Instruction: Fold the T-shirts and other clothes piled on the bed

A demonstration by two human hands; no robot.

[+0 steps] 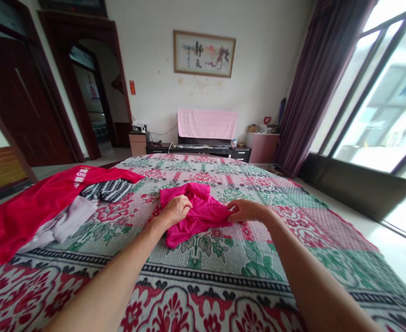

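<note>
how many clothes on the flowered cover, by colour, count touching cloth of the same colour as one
Pink garment: 1
Red garment: 1
Black-and-white garment: 1
Pale garment: 1
Total: 4 showing; overlaps on the left could hide more.

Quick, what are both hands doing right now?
Left hand: closed, holding the pink cloth.
Right hand: fingertips closed on the same cloth, pinching its right edge.
</note>
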